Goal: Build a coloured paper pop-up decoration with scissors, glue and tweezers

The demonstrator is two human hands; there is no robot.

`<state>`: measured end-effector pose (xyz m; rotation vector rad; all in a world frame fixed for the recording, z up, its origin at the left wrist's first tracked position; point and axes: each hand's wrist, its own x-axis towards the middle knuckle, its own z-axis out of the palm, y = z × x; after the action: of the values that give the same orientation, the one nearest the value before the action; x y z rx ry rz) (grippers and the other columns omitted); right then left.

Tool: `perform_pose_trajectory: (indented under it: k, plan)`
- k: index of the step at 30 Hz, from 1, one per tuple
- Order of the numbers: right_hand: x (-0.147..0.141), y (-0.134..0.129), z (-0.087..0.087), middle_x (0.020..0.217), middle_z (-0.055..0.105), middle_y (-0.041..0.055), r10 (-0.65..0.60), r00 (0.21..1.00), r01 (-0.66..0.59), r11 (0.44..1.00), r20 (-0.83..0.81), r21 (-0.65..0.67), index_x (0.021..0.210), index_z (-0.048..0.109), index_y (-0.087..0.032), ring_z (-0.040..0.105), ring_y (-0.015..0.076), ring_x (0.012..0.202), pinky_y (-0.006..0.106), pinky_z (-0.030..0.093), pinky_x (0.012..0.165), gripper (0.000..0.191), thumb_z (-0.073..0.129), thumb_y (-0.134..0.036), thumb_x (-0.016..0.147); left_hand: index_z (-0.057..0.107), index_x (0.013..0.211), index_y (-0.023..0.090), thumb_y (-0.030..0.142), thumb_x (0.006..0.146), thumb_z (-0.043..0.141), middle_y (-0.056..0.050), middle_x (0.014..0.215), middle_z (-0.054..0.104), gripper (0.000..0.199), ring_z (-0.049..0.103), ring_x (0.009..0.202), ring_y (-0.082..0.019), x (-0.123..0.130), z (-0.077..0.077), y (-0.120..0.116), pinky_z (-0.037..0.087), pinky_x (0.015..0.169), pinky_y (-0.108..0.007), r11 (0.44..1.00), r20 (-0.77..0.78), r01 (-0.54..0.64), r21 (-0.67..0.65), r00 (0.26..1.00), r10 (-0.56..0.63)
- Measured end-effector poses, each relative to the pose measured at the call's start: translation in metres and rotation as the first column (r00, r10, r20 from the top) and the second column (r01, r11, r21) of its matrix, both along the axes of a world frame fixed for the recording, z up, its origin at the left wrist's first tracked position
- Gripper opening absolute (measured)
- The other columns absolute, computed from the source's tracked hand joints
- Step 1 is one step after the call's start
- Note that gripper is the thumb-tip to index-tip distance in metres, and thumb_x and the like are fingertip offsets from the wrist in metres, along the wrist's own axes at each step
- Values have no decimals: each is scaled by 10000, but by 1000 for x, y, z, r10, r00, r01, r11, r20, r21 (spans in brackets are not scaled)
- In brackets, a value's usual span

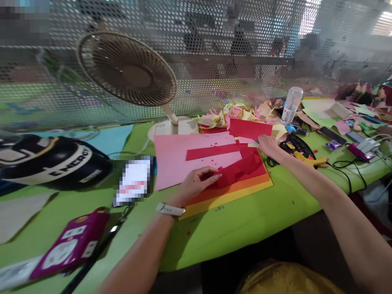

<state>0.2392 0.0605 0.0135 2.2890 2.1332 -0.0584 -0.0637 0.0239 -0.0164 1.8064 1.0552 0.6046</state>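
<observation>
One red strip (pixel 211 152) lies flat across the pink sheet (pixel 168 159), with small red scraps dotted round it. From my end of the feed, I have my left hand (pixel 200 183) at the near left edge of a creased red paper (pixel 241 165); its thumb and forefinger tips nearly meet there, though I can't tell whether the edge is pinched between them. My right hand (pixel 268 146) is farther off, its fingers bunched closed on the lower right corner of a red card (pixel 249 128), which tilts up towards me. Beneath the creased paper I make out an orange sheet (pixel 229 188) and a yellow sheet (pixel 229 196) on the green-covered table (pixel 245 228). Beyond the pink sheet I get a fan (pixel 134 75); right of my right hand, a black tray (pixel 295 145) and a yellow tool (pixel 309 160).
</observation>
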Motion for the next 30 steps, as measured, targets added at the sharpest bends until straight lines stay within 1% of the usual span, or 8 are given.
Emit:
perform_pose_trajectory:
  k: [4,10,16,21,23,26,28,30]
  plan:
    - [1,-1,5,1100,709,188,-5,1000,5,1000,-6,-20,1078,700,-113,660,291,1038,334,476,826,301,532,-244,866,682,1037,166,532,740,694,-81,965,713,472,628,825,-198,1,-2,-1,513,700,-285,995,-16,-14,99,1000,16]
    - [1,-24,10,1000,738,125,2,997,-1,1000,-80,20,956,724,-174,672,283,964,311,475,762,231,599,-293,803,694,882,152,542,763,667,-61,820,703,409,610,730,-179,3,0,0,497,655,-271,991,5,-5,135,1000,5]
    - [-5,-49,10,999,735,49,81,974,-57,992,-213,117,1112,654,-222,656,205,937,276,453,751,291,465,-250,893,719,864,157,525,759,675,-64,827,719,385,618,734,-177,7,4,-4,499,653,-267,990,57,-19,142,998,11]
    - [-6,-66,7,929,731,32,214,880,-157,974,-425,166,1058,685,-213,649,168,818,258,436,706,276,484,-203,868,723,887,169,463,764,682,-65,851,732,321,631,749,-173,8,5,-7,509,659,-272,989,69,-23,147,998,13]
    - [-5,-71,5,964,728,49,259,839,-179,962,-479,205,1035,692,-199,652,179,862,273,447,740,267,473,-221,884,720,873,172,454,770,682,-59,836,730,303,633,742,-170,7,4,-7,510,659,-271,984,62,-5,176,998,-5]
    - [-6,-78,3,1051,720,69,373,760,-256,925,-532,282,1023,699,-188,649,191,973,301,464,831,289,438,-273,933,712,851,172,457,793,670,-45,803,716,293,626,731,-163,7,3,-8,496,669,-267,957,43,-16,290,999,4]
    - [-9,-80,1,1112,711,78,450,716,-318,891,-534,324,1089,687,-193,642,199,1025,325,467,888,288,496,-339,929,705,834,173,473,816,645,-34,775,704,306,612,708,-157,6,3,-10,478,654,-260,929,14,-39,369,999,37]
    - [-12,-81,-1,1134,708,91,503,703,-384,864,-504,327,1127,680,-195,641,205,1040,346,460,932,308,587,-370,892,697,809,174,503,832,617,-21,728,688,339,589,658,-148,6,3,-11,453,611,-250,912,-35,-48,408,997,68]
